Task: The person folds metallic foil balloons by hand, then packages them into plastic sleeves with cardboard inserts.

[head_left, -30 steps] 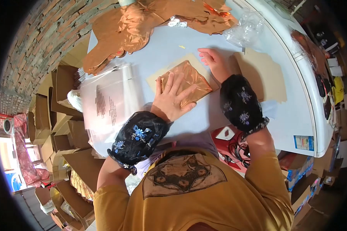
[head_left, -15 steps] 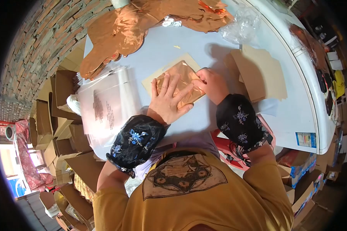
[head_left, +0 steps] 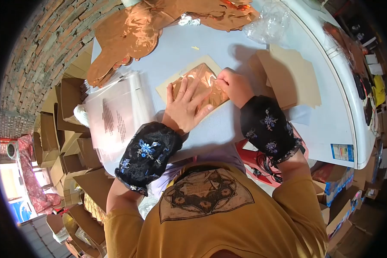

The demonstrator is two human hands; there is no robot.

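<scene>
A shiny copper-coloured foil piece [head_left: 205, 77], folded into a rough square, lies on a beige card [head_left: 164, 87] on the pale table. My left hand [head_left: 185, 105] rests on the foil with its fingers spread. At the foil's right edge, my right hand [head_left: 234, 86] is closed, its fingertips pinched together; whether foil is between them is hidden. To the left is a stack of clear printed plastic bags [head_left: 116, 114]. A stack of beige cards [head_left: 294, 79] lies to the right.
Large copper foil sheets [head_left: 129, 38] lie along the far side, with a crumpled clear plastic bag [head_left: 268, 23] beside them. Open cardboard boxes [head_left: 75, 101] stand left of the table. A brick wall [head_left: 51, 47] rises at the far left.
My left hand has slid slightly left and down over the foil, fingers still spread. My right hand has shifted slightly up at the foil's edge and remains closed.
</scene>
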